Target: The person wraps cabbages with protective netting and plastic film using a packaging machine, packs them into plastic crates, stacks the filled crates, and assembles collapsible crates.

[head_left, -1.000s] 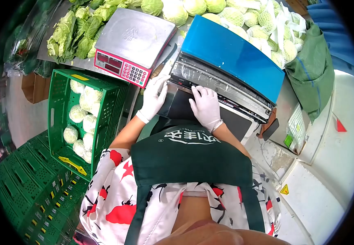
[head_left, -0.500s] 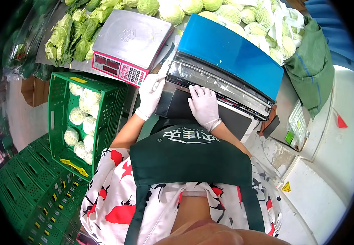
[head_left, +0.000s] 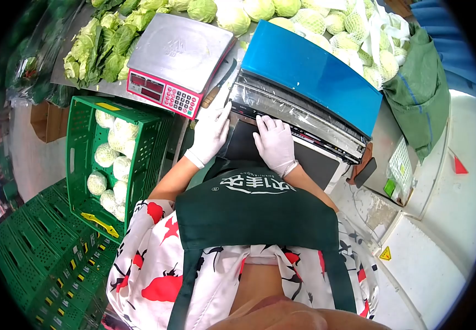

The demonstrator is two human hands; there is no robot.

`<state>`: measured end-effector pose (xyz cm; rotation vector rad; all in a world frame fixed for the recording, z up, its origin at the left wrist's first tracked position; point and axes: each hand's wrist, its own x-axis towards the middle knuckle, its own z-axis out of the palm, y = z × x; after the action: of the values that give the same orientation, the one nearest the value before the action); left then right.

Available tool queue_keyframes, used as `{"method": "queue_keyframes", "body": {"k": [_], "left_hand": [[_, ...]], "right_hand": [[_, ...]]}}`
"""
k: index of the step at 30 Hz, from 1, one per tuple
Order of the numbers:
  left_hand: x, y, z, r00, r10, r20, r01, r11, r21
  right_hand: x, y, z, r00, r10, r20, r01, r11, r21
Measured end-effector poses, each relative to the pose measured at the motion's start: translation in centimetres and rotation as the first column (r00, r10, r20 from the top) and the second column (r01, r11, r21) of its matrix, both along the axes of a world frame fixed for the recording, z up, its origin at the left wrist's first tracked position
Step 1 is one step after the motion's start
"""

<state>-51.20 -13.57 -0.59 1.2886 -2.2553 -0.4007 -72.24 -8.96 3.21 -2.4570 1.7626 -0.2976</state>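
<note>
Both of my hands wear white gloves. My left hand [head_left: 210, 133] is at the left end of a film wrapping machine [head_left: 315, 74] with a blue cover, its fingers stretched out beside the front bar. No object shows in it. My right hand [head_left: 275, 144] lies with its fingers spread at the machine's front edge, over the black plate [head_left: 249, 142]. Clear film [head_left: 298, 111] runs across the machine behind the fingers. Just past my left fingertips is a knife [head_left: 223, 82], partly hidden between the machine and the red-edged scale [head_left: 180, 52].
To the left stands a green crate [head_left: 73, 159] holding several netted cabbages [head_left: 106, 155]. Loose leaves [head_left: 103, 49] and cabbages [head_left: 233, 21] lie along the back. At the right are netted cabbages [head_left: 386, 63] and a green cloth [head_left: 422, 93]. Stacked green crates [head_left: 40, 247] fill the lower left.
My left hand has shifted slightly right and down, and its bent fingers have straightened along the machine's end. My right hand has stayed in nearly the same place.
</note>
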Motion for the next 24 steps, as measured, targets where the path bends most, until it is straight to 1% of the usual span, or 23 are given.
{"method": "queue_keyframes", "body": {"k": [5, 8, 9, 12, 15, 19, 22, 24], "left_hand": [[-0.6, 0.3, 0.4, 0.987, -0.011, 0.158, 0.017, 0.999, -0.039], [-0.4, 0.1, 0.4, 0.982, -0.043, 0.183, 0.067, 0.990, -0.127], [-0.4, 0.2, 0.2, 0.973, -0.049, 0.226, 0.069, 0.994, -0.081], [-0.4, 0.2, 0.4, 0.978, -0.057, 0.199, 0.081, 0.990, -0.114], [0.3, 0.2, 1.1, 0.985, -0.008, 0.174, 0.022, 0.997, -0.076], [1.3, 1.3, 0.4, 0.992, 0.126, 0.002, -0.126, 0.991, 0.046], [2.8, 2.3, 0.2, 0.974, 0.213, -0.073, -0.208, 0.975, 0.073], [4.1, 3.2, 0.2, 0.970, 0.229, -0.076, -0.223, 0.972, 0.074]], "right_hand": [[0.2, 0.0, 0.3, 1.000, 0.002, -0.028, -0.002, 1.000, -0.003], [0.3, -0.1, 0.1, 0.999, 0.001, -0.042, -0.002, 1.000, -0.022], [0.3, -0.1, 0.2, 0.999, -0.002, -0.047, 0.001, 1.000, -0.021], [0.5, -0.1, 0.3, 0.999, -0.006, -0.050, 0.005, 1.000, -0.030], [0.6, 0.0, 0.3, 0.999, -0.019, -0.035, 0.017, 0.999, -0.050], [0.6, -0.1, 0.3, 0.999, -0.039, -0.034, 0.037, 0.998, -0.045], [0.7, -0.4, 0.1, 0.998, -0.062, 0.027, 0.063, 0.996, -0.061], [0.9, -0.3, 0.4, 0.987, -0.088, 0.137, 0.100, 0.991, -0.087]]}}
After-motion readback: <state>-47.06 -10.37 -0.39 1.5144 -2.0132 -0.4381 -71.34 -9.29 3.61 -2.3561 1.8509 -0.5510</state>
